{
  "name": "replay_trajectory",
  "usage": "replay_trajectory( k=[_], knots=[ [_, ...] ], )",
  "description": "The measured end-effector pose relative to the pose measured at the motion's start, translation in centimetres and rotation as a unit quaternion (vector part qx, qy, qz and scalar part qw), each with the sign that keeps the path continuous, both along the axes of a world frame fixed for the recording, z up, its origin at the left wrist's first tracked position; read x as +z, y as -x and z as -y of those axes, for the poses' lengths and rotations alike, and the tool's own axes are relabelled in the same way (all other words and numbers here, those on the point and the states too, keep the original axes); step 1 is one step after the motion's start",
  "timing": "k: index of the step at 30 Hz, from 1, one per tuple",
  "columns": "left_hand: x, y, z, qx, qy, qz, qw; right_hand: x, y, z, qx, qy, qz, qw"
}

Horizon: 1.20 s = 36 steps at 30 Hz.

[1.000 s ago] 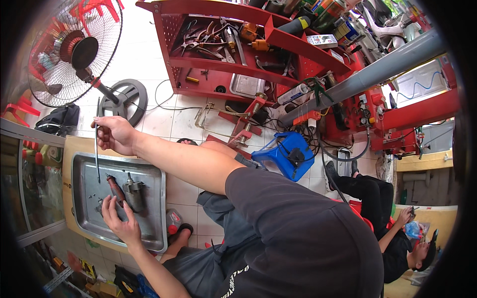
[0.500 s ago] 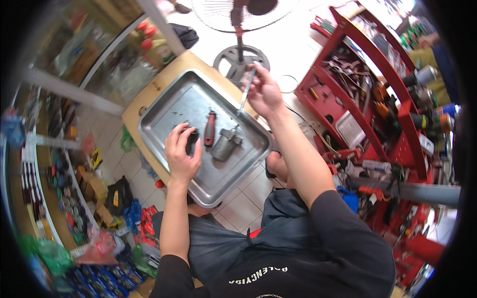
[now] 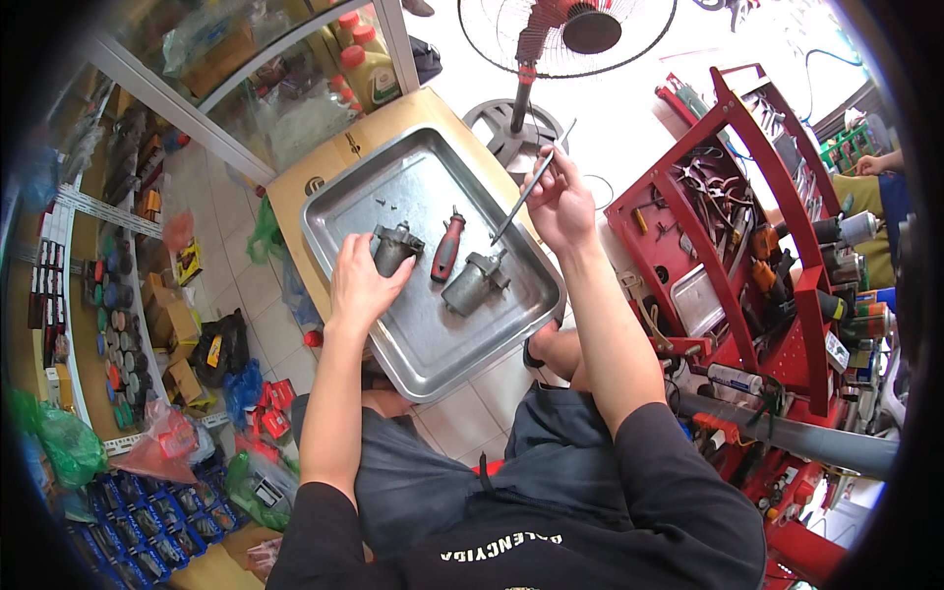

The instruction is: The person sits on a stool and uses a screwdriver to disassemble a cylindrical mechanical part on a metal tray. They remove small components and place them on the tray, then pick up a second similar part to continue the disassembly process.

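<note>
My left hand is curled round a dark grey cylindrical metal part with a flanged top, over the left side of a metal tray. Raised above the tray's right edge, my right hand grips a thin metal rod between thumb and fingers. The rod slants, its lower end pointing down into the tray. Between the hands lies a screwdriver with a red and black handle and a short tip. Beside it rests a second cylindrical metal part. Small dark screws lie near the tray's far left.
Beneath the tray is a cardboard-coloured surface. A red tool cart full of hand tools stands at the right, and a floor fan beyond the tray. Shelves of goods line the left. Another person's hand shows at far right.
The whole view has shifted. The metal part in my left hand now shows its flanged top. In my right hand the rod leans more, its upper end tipped to the right.
</note>
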State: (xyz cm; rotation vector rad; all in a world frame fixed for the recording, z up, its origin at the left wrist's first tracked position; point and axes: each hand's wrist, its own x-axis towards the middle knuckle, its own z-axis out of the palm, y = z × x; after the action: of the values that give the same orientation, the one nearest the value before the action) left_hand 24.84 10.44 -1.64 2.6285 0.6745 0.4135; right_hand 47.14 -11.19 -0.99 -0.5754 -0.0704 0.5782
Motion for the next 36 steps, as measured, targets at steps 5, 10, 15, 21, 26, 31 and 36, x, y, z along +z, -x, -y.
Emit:
replay_trajectory(
  k=[5,10,15,21,26,31,36],
  knots=[
    [0.2,-0.4,0.6,0.007,-0.016,-0.005,1.000,0.1,0.2,0.1,-0.005,0.042,0.044,0.998],
    [-0.5,-0.4,0.4,0.025,-0.026,-0.005,0.999,-0.2,1.0,-0.7,-0.006,0.033,0.011,0.999],
    [0.3,-0.7,0.9,0.049,0.001,-0.054,0.997,0.4,1.1,-0.5,-0.011,0.050,0.031,0.998],
    [1.6,-1.3,0.7,0.055,0.020,-0.146,0.988,-0.1,0.4,-0.1,0.011,0.093,0.103,0.990],
    [0.5,-0.8,-0.6,0.015,0.040,-0.047,0.998,0.9,2.2,-1.0,0.119,0.220,0.166,0.954],
    [1.0,-0.3,-1.3,-0.088,0.262,0.110,0.955,3.2,4.4,-1.4,0.188,0.346,0.369,0.842],
    [2.1,-0.2,-0.8,-0.189,0.346,0.159,0.905,3.8,6.5,-2.5,0.184,0.219,0.535,0.795]
  ],
)
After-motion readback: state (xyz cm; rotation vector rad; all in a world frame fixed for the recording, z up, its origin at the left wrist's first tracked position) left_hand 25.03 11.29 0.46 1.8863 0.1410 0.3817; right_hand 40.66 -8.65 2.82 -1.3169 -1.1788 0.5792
